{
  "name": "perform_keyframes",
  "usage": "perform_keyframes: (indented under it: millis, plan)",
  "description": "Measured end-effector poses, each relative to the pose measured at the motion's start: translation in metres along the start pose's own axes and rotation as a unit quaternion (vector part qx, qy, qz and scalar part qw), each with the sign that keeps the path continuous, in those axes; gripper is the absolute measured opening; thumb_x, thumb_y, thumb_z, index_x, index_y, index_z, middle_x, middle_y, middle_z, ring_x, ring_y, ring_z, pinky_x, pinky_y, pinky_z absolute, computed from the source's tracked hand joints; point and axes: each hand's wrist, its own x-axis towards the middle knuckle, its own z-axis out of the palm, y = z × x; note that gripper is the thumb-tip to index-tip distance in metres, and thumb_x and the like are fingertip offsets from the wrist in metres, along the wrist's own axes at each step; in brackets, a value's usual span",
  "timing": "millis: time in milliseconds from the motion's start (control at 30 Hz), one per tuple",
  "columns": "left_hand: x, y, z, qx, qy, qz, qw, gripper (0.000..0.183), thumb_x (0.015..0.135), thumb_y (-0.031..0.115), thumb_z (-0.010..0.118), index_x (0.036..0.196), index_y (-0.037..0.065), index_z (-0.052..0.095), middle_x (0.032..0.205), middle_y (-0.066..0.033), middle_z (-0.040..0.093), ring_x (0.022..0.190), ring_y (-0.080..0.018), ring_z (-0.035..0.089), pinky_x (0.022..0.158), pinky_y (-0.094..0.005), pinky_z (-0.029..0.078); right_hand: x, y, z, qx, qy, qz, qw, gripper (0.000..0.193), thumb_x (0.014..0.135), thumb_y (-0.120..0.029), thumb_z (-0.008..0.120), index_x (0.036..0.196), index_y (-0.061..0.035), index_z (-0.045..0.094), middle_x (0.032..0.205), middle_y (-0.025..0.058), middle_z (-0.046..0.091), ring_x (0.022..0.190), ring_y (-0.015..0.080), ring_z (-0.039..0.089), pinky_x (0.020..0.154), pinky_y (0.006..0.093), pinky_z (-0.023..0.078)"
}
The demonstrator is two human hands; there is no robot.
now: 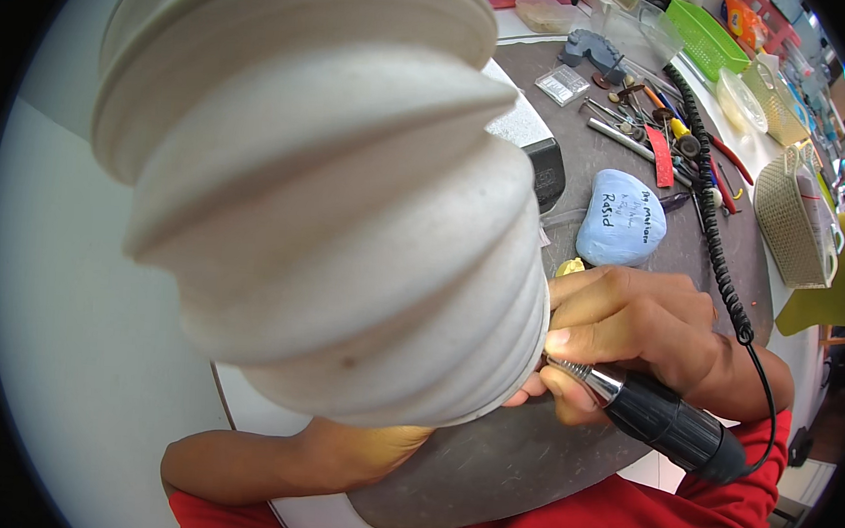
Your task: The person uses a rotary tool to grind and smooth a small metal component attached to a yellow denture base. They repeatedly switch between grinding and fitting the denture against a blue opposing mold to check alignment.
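A large white ribbed hose-like object (348,222) fills the left and middle of the view, close to me, and covers much of my work. My right hand (639,333) is closed around the metal front end of a black rotary handpiece (667,420). The handpiece tip disappears behind the ribbed object. Of my left hand (370,448), the wrist side shows below that object; most of its fingers, and anything in them, are hidden. A small yellow piece (570,267) lies just beyond my right knuckles, near a light-blue rounded block (622,219) with handwriting.
The handpiece's black coiled cord (709,183) runs along the right of the grey work mat (497,478). Small tools and burs (631,112) lie scattered at the far right. Beyond them stand a green basket (707,40) and a beige woven basket (793,221).
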Motion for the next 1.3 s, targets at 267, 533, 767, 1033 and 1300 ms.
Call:
perform_keyframes:
  millis: [267, 533, 767, 1033, 1300]
  plan:
    - [0.0004, -0.0012, -0.0012, -0.003, -0.008, 0.005, 1.000, 0.023, 0.098, 0.009, 0.054, 0.118, -0.003, 0.056, 0.110, -0.0147, 0.063, 0.097, -0.0187, 0.063, 0.086, -0.0306, 0.053, -0.0001, -0.0015, -0.0012, -0.010, -0.005, 0.005, 1.000, 0.019, 0.076, -0.001, 0.077, 0.090, 0.0069, 0.066, 0.079, 0.0153, 0.067, 0.076, 0.0264, 0.072, 0.076, 0.0371, 0.062]
    - [0.0008, -0.0023, -0.0007, -0.009, -0.006, 0.004, 1.000, 0.023, 0.098, 0.008, 0.054, 0.117, -0.003, 0.056, 0.110, -0.0145, 0.062, 0.096, -0.0182, 0.063, 0.086, -0.0303, 0.053, 0.0014, -0.0020, -0.0024, -0.029, -0.009, -0.005, 1.000, 0.019, 0.076, -0.001, 0.077, 0.088, 0.0066, 0.065, 0.079, 0.0154, 0.067, 0.078, 0.0271, 0.072, 0.075, 0.0369, 0.062]
    - [0.0005, -0.0017, -0.0007, -0.010, -0.007, 0.005, 1.000, 0.023, 0.097, 0.007, 0.054, 0.118, -0.003, 0.055, 0.110, -0.0151, 0.062, 0.096, -0.0181, 0.063, 0.086, -0.0306, 0.053, -0.0003, 0.0002, 0.0012, -0.002, 0.001, -0.007, 1.000, 0.018, 0.076, 0.000, 0.077, 0.088, 0.0067, 0.065, 0.078, 0.0154, 0.067, 0.078, 0.0269, 0.072, 0.074, 0.0367, 0.062]
    - [0.0007, 0.0000, 0.0005, -0.012, -0.005, -0.003, 1.000, 0.023, 0.098, 0.009, 0.054, 0.117, -0.004, 0.054, 0.110, -0.0151, 0.062, 0.096, -0.0185, 0.063, 0.086, -0.0308, 0.053, 0.0003, -0.0003, 0.0008, 0.001, 0.001, -0.006, 1.000, 0.017, 0.076, 0.000, 0.075, 0.089, 0.0071, 0.065, 0.078, 0.0152, 0.067, 0.074, 0.0251, 0.071, 0.075, 0.0376, 0.062]
    - [0.0001, -0.0020, -0.0001, -0.015, -0.004, 0.006, 1.000, 0.022, 0.098, 0.007, 0.054, 0.117, -0.002, 0.054, 0.109, -0.0151, 0.063, 0.095, -0.0182, 0.063, 0.085, -0.0308, 0.053, 0.0012, -0.0003, -0.0004, -0.012, -0.007, -0.013, 1.000, 0.020, 0.076, -0.002, 0.078, 0.089, 0.0062, 0.066, 0.079, 0.0144, 0.067, 0.076, 0.0263, 0.071, 0.075, 0.0373, 0.062]
